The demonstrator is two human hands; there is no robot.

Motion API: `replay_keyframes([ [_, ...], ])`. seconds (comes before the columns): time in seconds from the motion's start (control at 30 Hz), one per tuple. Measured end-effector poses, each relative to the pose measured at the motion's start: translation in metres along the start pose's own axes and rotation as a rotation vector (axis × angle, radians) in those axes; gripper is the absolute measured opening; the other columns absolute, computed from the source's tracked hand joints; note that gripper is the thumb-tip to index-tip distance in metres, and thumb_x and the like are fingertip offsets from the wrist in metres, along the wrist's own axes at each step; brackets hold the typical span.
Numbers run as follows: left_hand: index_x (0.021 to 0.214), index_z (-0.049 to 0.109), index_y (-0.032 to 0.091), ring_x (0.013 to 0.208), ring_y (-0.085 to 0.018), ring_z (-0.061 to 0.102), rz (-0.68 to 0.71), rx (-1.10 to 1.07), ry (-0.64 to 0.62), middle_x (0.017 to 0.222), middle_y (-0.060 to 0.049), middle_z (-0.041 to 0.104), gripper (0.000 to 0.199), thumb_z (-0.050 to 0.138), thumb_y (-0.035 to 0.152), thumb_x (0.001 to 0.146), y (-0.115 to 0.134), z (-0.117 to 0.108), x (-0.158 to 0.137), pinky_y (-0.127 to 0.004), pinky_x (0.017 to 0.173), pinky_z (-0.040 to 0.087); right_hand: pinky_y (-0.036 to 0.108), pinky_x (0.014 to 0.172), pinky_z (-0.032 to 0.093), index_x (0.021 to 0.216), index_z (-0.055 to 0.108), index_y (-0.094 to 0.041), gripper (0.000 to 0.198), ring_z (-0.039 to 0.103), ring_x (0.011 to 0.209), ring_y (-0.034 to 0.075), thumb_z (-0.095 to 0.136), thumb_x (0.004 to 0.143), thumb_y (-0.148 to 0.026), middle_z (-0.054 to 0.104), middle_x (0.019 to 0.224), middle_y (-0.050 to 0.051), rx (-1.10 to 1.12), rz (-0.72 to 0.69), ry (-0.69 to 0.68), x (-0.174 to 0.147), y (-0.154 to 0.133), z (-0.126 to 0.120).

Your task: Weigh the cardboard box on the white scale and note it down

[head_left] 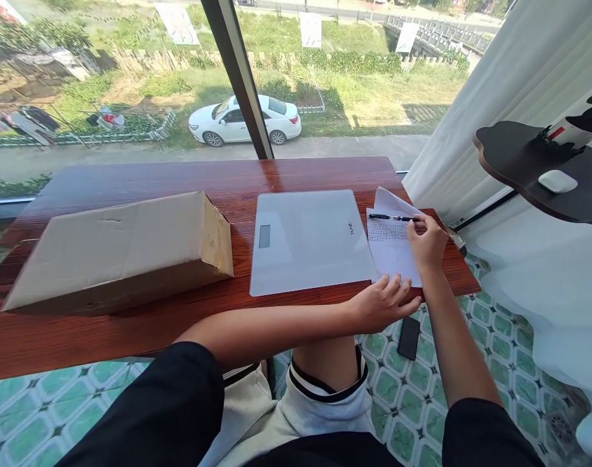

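- The right hand (426, 241) pinches the near end of a black pen (393, 218) between thumb and fingertips; the pen lies across the top of a printed paper sheet (390, 250), just beyond the scale's right edge.
- The left hand (384, 299) lies flat with fingers loosely spread, pressing the paper's near corner at the worktop's front edge, just right of the scale's near right corner.
- A white glass scale (308, 240) sits flat in the middle of the reddish wooden worktop (130, 331), its small display towards its left side.
- A long cardboard box (123, 256) lies on its side to the left of the scale, close beside it but apart.
- A dark phone (409, 337) shows below the worktop's front edge, nearer than the scale and right of it, by the left hand.
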State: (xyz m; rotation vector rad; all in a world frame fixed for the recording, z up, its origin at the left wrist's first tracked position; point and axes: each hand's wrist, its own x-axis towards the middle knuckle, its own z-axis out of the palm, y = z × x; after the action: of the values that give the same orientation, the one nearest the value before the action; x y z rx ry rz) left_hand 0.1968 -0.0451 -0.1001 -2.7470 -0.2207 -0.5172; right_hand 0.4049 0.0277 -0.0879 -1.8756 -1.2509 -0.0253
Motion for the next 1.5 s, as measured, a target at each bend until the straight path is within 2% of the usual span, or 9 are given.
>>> replay_keyframes([
  [0.2, 0.144, 0.044, 0.020, 0.126, -0.033, 0.053, 0.057, -0.005, -0.020, 0.146, -0.019, 0.049, 0.049, 0.041, 0.029, 0.096, -0.006, -0.010, 0.001, -0.043, 0.095, 0.041, 0.040, 0.088, 0.053, 0.109, 0.071, -0.012, 0.034, 0.071, 0.085, 0.027, 0.056, 0.083, -0.028, 0.073, 0.087, 0.012, -0.082, -0.023, -0.017, 0.003, 0.005, 0.004],
  [0.4, 0.141, 0.048, 0.020, 0.116, -0.025, 0.054, 0.172, -0.074, -0.007, 0.132, -0.016, 0.056, 0.046, 0.038, 0.023, 0.096, -0.015, -0.026, -0.005, -0.037, 0.085, 0.041, 0.037, 0.087, 0.051, 0.102, 0.069, -0.016, 0.026, 0.069, 0.079, 0.025, 0.060, 0.080, -0.025, 0.072, 0.083, 0.008, -0.115, -0.008, -0.044, 0.004, 0.009, 0.008],
  [0.5, 0.141, 0.049, 0.018, 0.111, -0.023, 0.055, 0.204, -0.078, 0.030, 0.129, -0.015, 0.058, 0.045, 0.041, 0.023, 0.097, -0.026, -0.040, -0.020, -0.036, 0.087, 0.042, 0.037, 0.086, 0.050, 0.098, 0.068, -0.016, 0.022, 0.067, 0.079, 0.025, 0.060, 0.079, -0.024, 0.071, 0.082, 0.008, -0.135, 0.000, -0.060, 0.004, 0.009, 0.008],
  [0.6, 0.141, 0.049, 0.019, 0.105, -0.019, 0.055, 0.216, -0.041, 0.067, 0.126, -0.013, 0.060, 0.045, 0.047, 0.027, 0.097, -0.041, -0.058, -0.048, -0.034, 0.085, 0.042, 0.037, 0.085, 0.049, 0.094, 0.066, -0.016, 0.018, 0.066, 0.081, 0.025, 0.059, 0.079, -0.023, 0.070, 0.082, 0.009, -0.145, 0.002, -0.067, 0.004, 0.007, 0.006],
  [0.77, 0.126, 0.060, 0.023, 0.095, -0.013, 0.056, 0.100, 0.118, 0.207, 0.108, -0.003, 0.066, 0.038, 0.064, 0.021, 0.089, -0.067, -0.094, -0.115, -0.030, 0.083, 0.043, 0.035, 0.080, 0.047, 0.087, 0.060, -0.018, 0.013, 0.063, 0.079, 0.025, 0.055, 0.082, -0.028, 0.068, 0.083, 0.009, -0.162, -0.058, -0.043, 0.003, 0.006, 0.005],
  [0.97, 0.110, 0.063, 0.025, 0.079, -0.012, 0.057, -0.179, 0.363, 0.217, 0.085, 0.003, 0.068, 0.032, 0.071, 0.017, 0.080, -0.084, -0.135, -0.206, -0.031, 0.078, 0.045, 0.031, 0.065, 0.036, 0.089, 0.061, -0.017, 0.020, 0.057, 0.069, 0.022, 0.051, 0.087, -0.034, 0.067, 0.081, 0.010, -0.302, -0.023, -0.032, 0.000, -0.003, 0.004],
  [1.13, 0.107, 0.063, 0.024, 0.073, -0.014, 0.057, -0.335, 0.508, 0.225, 0.079, 0.002, 0.068, 0.032, 0.064, 0.013, 0.078, -0.085, -0.150, -0.267, -0.031, 0.076, 0.046, 0.031, 0.061, 0.029, 0.094, 0.066, -0.018, 0.028, 0.049, 0.060, 0.020, 0.049, 0.090, -0.039, 0.065, 0.079, 0.010, -0.474, -0.021, -0.052, -0.003, -0.006, 0.004],
  [1.3, 0.111, 0.061, 0.021, 0.075, -0.017, 0.055, -0.439, 0.550, 0.246, 0.079, 0.000, 0.067, 0.038, 0.065, 0.011, 0.074, -0.083, -0.151, -0.299, -0.031, 0.075, 0.046, 0.032, 0.059, 0.025, 0.094, 0.070, -0.017, 0.034, 0.047, 0.056, 0.020, 0.045, 0.092, -0.040, 0.063, 0.071, 0.011, -0.601, -0.100, -0.017, -0.005, -0.008, 0.005],
  [1.5, 0.111, 0.061, 0.021, 0.076, -0.016, 0.057, -0.520, 0.499, 0.277, 0.083, -0.001, 0.067, 0.039, 0.064, 0.008, 0.075, -0.082, -0.146, -0.304, -0.031, 0.077, 0.045, 0.033, 0.057, 0.025, 0.091, 0.069, -0.014, 0.037, 0.052, 0.056, 0.022, 0.042, 0.095, -0.038, 0.062, 0.068, 0.014, -0.711, -0.152, -0.016, -0.007, -0.012, 0.004],
])
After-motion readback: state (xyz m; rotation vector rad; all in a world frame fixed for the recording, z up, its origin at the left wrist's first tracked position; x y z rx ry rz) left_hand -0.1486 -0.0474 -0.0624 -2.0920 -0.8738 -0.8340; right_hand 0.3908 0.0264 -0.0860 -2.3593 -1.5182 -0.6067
